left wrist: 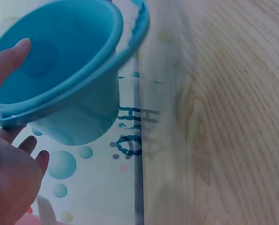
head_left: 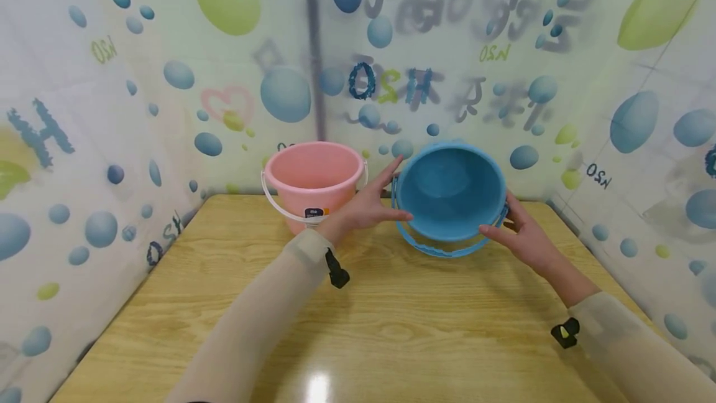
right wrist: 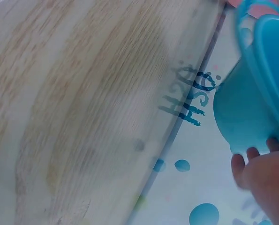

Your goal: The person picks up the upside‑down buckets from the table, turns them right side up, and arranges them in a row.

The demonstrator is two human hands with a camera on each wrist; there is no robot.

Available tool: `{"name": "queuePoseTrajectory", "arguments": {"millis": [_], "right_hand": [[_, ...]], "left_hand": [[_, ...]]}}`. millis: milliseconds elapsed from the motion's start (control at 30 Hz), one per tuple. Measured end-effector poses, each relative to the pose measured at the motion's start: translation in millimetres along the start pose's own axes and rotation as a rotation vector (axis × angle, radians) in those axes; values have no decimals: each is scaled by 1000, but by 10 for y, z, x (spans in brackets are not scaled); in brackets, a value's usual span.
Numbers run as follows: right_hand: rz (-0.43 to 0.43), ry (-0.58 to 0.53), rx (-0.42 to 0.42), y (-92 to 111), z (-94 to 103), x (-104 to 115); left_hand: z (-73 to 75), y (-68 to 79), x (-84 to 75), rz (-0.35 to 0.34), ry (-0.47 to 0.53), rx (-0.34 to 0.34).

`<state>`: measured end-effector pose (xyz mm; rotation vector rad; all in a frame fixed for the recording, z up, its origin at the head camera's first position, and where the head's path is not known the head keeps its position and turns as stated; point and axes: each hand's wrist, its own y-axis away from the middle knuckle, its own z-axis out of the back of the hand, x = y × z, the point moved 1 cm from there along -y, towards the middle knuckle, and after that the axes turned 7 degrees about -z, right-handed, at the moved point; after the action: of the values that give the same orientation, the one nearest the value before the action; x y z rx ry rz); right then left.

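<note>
A blue bucket [head_left: 450, 191] is tilted, its opening facing the head camera, between my two hands at the right of the table. My left hand [head_left: 366, 204] holds its left side, the thumb over the rim and the other fingers along the outside, as the left wrist view also shows. On the opposite side my right hand [head_left: 528, 238] grips the bucket below the rim, thumb at the front and fingertips [right wrist: 252, 153] against the outer wall. The bucket's blue handle [head_left: 442, 252] hangs down in front of the rim.
Left of the blue bucket, a pink bucket [head_left: 314, 170] with a white handle [head_left: 279, 207] stands upright, partly behind my left hand. Both are at the far side of the wooden table [head_left: 386, 328]. Patterned walls [head_left: 224, 79] enclose the back and sides.
</note>
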<state>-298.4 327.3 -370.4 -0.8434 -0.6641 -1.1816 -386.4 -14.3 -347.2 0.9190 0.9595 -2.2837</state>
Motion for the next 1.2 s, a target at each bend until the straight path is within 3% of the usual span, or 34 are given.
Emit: {"name": "queuePoseTrajectory", "arguments": {"millis": [167, 400, 600, 900, 1200], "right_hand": [[25, -153, 40, 16, 17, 28], [6, -218, 47, 31, 44, 65], [11, -184, 37, 21, 68, 92], [-8, -72, -2, -21, 90, 157], [-32, -40, -6, -93, 146, 197]], "left_hand": [[34, -26, -86, -39, -12, 5], [57, -25, -118, -95, -11, 10], [29, -22, -125, -40, 0, -14], [-38, -62, -120, -4, 156, -20], [-87, -123, -101, 90, 101, -63]]}}
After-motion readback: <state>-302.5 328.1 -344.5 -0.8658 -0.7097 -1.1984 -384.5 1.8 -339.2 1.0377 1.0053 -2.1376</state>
